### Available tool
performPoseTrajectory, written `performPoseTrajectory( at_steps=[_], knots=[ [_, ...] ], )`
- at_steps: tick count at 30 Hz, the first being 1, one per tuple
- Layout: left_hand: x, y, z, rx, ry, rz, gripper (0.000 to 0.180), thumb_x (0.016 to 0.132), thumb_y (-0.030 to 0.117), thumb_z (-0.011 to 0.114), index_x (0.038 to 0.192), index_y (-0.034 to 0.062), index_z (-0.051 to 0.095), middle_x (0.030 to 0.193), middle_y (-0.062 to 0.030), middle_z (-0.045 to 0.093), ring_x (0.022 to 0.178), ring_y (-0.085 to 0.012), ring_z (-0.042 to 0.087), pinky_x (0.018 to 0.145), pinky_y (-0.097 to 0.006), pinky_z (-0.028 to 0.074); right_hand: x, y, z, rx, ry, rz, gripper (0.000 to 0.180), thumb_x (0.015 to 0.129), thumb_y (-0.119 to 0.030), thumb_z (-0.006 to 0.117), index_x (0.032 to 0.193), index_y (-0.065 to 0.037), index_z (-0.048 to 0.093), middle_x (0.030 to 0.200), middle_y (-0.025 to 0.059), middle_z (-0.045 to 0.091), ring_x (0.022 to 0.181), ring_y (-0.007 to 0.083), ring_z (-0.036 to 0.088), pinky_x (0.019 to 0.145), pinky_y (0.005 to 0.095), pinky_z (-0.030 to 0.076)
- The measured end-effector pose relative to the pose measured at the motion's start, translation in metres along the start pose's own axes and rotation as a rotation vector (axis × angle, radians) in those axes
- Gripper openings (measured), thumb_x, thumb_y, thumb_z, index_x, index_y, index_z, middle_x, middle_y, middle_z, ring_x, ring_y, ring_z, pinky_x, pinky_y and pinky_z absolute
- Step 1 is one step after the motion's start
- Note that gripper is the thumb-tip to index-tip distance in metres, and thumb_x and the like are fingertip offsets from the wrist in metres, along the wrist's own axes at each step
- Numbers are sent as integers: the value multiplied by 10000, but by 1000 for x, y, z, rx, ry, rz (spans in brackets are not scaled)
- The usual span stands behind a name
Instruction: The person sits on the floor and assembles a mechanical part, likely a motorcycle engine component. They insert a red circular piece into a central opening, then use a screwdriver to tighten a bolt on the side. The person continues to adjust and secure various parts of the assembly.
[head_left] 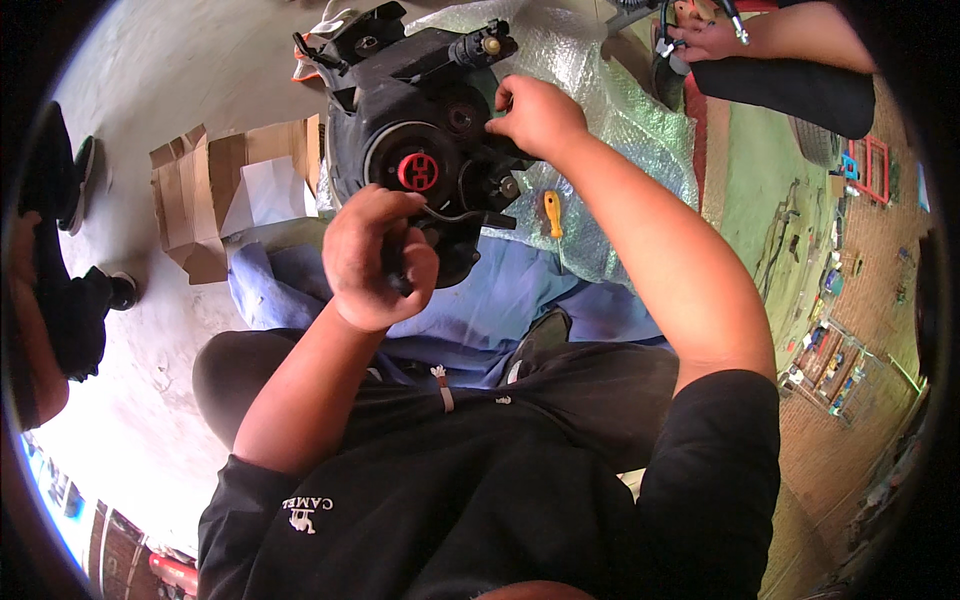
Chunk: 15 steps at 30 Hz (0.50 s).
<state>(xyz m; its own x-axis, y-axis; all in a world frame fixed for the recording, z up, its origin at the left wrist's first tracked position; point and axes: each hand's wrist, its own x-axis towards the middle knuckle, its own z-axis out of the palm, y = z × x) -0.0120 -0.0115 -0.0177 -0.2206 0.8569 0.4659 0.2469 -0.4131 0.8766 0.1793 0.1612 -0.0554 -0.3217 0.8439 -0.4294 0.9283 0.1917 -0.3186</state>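
Note:
A black car headlight housing [395,112], its back turned up, lies in front of me. A red round fan-like part [418,172] sits inside its ringed opening. My left hand [380,258] is closed at the near left side of the housing, its fingertips by a dark cable [465,216]. Something small and black shows in its curled fingers, too hidden to name. Over the right side of the housing, my right hand [540,118] is closed in a pinch beside a round opening [461,117]. Whatever its fingertips hold is hidden.
Bubble wrap [640,130] and a blue cloth [500,300] lie beneath the housing. A yellow-handled screwdriver [553,213] rests to its right, opened cardboard [185,195] to its left. Another person's hand [708,40] works at the far right; someone else's legs [75,300] are at the left.

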Motion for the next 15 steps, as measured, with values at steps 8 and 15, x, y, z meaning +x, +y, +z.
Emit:
performPoseTrajectory(
  at_steps=[8, 15],
  knots=[
    [-9, -21, -11, -226, 54, 142, 455, 677, -66, 477, 1132, -102, 473, 660, -54, 460, 579, -126, 396, 563, -251, 372, 11, 46, -7, 271, 208, 24, 301, 810, -296, 761, 980, -68, 663, 783, 65, 647, 706, 164, 609, 647, 321, 473],
    [-10, -20, -17, -176, 2, 152, 486, 705, -44, 458, 1189, -73, 431, 607, -40, 455, 566, -129, 398, 595, -281, 442, -15, 34, 10, 368, 171, -176, 223, 846, -241, 720, 998, -78, 698, 759, 40, 626, 700, 169, 592, 656, 323, 475]
  ],
)
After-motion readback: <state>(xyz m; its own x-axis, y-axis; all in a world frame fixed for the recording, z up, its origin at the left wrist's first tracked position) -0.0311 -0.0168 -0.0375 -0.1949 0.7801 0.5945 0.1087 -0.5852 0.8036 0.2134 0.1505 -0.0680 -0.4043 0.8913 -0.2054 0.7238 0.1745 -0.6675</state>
